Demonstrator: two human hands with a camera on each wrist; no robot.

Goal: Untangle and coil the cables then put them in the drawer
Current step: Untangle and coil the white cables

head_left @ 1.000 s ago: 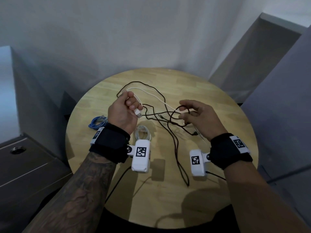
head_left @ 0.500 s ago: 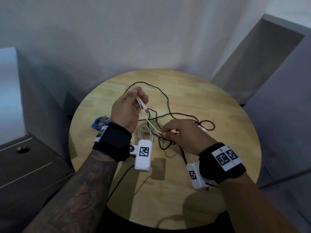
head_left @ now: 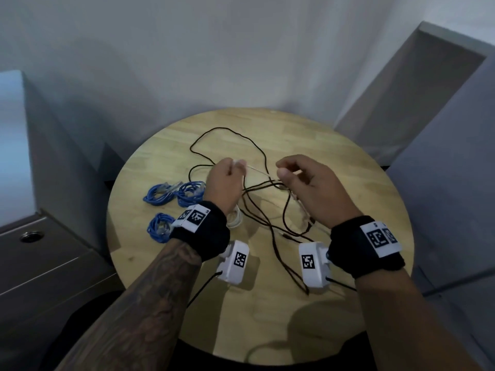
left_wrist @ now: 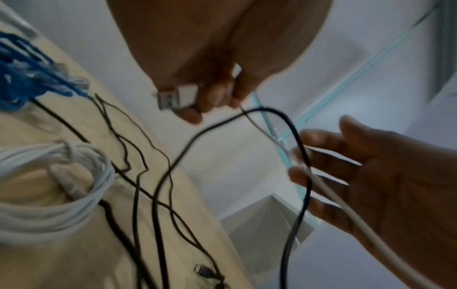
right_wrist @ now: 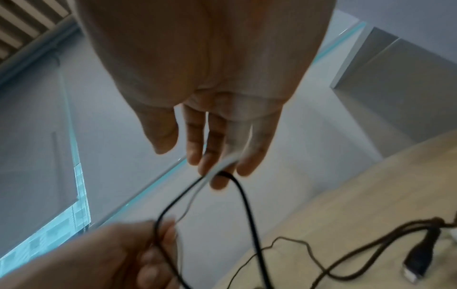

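My left hand (head_left: 227,179) grips the white cable (head_left: 258,170) at its USB plug (left_wrist: 176,96), fingers curled round it. The cable runs taut to my right hand (head_left: 292,175), where it passes between loosely curled fingers (right_wrist: 212,156). A loop of black cable (right_wrist: 245,205) hangs over those same fingers. More black cable (head_left: 278,253) sprawls tangled over the round wooden table (head_left: 267,317). Both hands hover above the table's middle. The grey drawer unit (head_left: 40,263) stands to the left, its drawers closed.
Three blue coiled cables (head_left: 160,195) lie at the table's left side. A white coiled cable (left_wrist: 49,215) sits under my left wrist. A black USB plug (right_wrist: 418,262) rests on the table. Grey walls and panels stand behind and to the right.
My right hand has risen from the table and drawn away to the right, sliding along the white cable, which now stretches between both hands. The left hand keeps its hold on the plug.
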